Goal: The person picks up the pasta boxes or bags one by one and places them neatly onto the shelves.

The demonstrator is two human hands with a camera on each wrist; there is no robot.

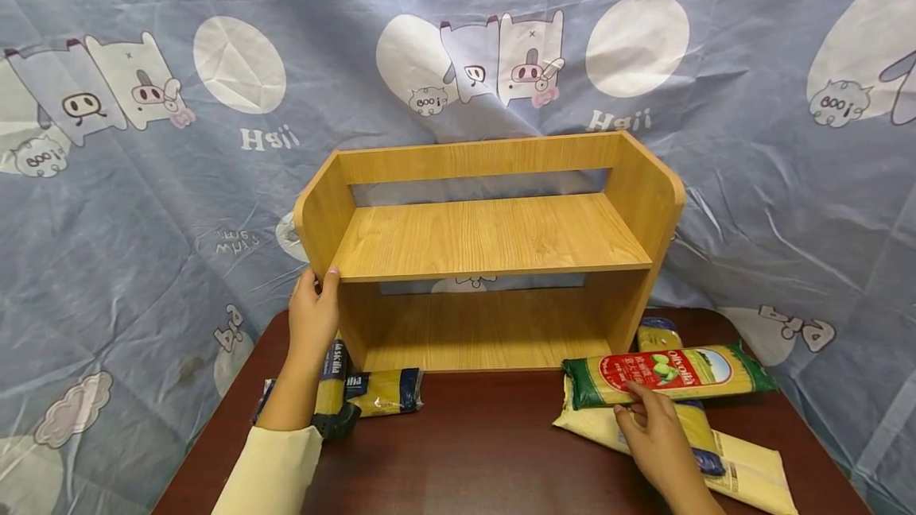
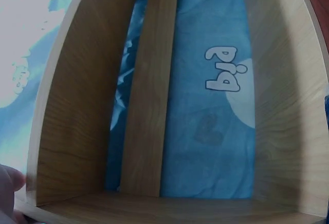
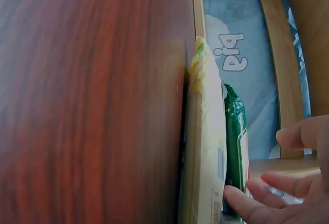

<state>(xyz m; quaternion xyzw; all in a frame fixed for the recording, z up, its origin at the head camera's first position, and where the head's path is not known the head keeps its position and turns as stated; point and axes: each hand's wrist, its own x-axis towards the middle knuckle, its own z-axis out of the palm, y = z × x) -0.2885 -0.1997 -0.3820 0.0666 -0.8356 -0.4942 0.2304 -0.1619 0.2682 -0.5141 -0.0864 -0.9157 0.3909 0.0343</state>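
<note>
My left hand point(image 1: 315, 312) grips the front edge of the left side panel of a two-tier wooden shelf point(image 1: 494, 237), thumb at the middle board. In the left wrist view only a bit of that hand point(image 2: 10, 193) shows beside the shelf's edge. Over on the right, my right hand point(image 1: 654, 435) has its fingertips at the lower edge of a green and red spaghetti packet point(image 1: 673, 376). Its thumb stands apart from the fingers in the right wrist view. That packet lies across a blue and yellow pasta packet point(image 1: 694, 427) and a cream-coloured packet point(image 1: 751, 467).
Left of the shelf lie blue and yellow pasta packets point(image 1: 386, 392), partly behind my left forearm. A dark item point(image 1: 336, 422) lies by them. Everything stands on a dark red-brown table point(image 1: 487, 451). A blue patterned cloth point(image 1: 322, 38) hangs close behind.
</note>
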